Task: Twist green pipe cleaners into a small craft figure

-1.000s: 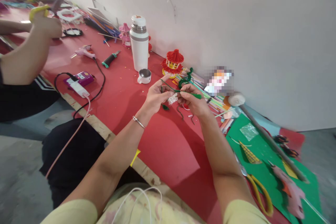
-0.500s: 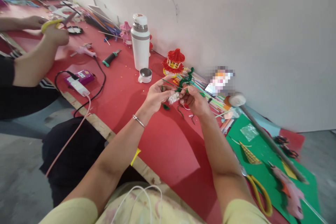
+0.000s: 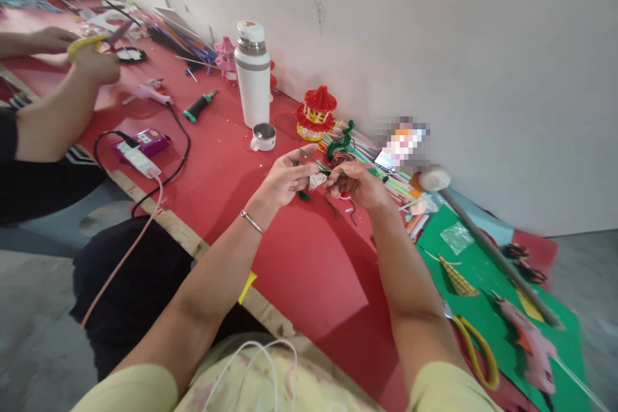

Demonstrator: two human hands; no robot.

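My left hand (image 3: 284,175) pinches a thin green fuzzy stem, which looks like a pipe cleaner (image 3: 311,158), between thumb and fingers. On the same stem, my right hand (image 3: 360,181) closes its fingertips a short way to the right. Between the two hands shows a clump of small white beads (image 3: 317,181); whether it is held or lies on the table I cannot tell. Just beyond my fingers sit dark green coiled stems (image 3: 342,141). A small red and yellow pagoda-like model (image 3: 316,112) stands behind them. Short dark stem scraps lie below my right hand.
A white thermos (image 3: 253,77) and its cup (image 3: 263,137) stand left of my hands. A co-worker's hand (image 3: 96,64) holds yellow-handled scissors (image 3: 87,45). At right, a green sheet (image 3: 512,335) bears a pink glue gun (image 3: 531,347) and yellow-handled scissors (image 3: 477,351). A phone (image 3: 400,148) leans by the wall.
My right hand has turned slightly, its fingers lying flatter over the green stem. My left hand keeps its pinch. The whole view has shifted a little.
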